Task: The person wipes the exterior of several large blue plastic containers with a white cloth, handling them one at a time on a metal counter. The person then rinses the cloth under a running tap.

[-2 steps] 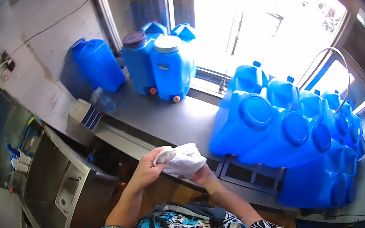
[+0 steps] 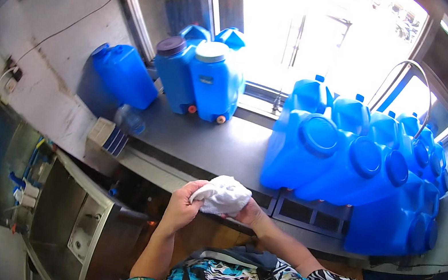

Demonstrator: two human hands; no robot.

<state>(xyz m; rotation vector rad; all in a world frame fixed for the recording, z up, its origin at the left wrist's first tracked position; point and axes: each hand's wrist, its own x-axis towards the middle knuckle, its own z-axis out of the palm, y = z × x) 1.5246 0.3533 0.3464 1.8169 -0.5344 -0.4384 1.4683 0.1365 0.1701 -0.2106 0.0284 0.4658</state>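
A crumpled white cloth [image 2: 222, 195] is held between my two hands, just in front of the counter's near edge. My left hand [image 2: 184, 203] pinches its left side, fingers closed on the fabric. On the cloth's right side, my right hand [image 2: 248, 212] grips it from beneath and behind; most of those fingers are hidden by the folds. Beyond the cloth lies the grey metal counter [image 2: 193, 150]. Large blue water containers [image 2: 306, 152] stand on it to the right, their wide round lids facing me.
Further blue containers [image 2: 214, 89] with small taps stand at the back left, one with a white lid. Another blue container [image 2: 123, 76] leans by the left wall, near a clear plastic bottle [image 2: 131, 121] and a small box [image 2: 107, 137]. A steel sink [image 2: 62, 197] is at lower left.
The cloth's loose left flap has folded in toward the rest of it, and the bundle looks more gathered. Both hands still hold it; the view has shifted slightly.
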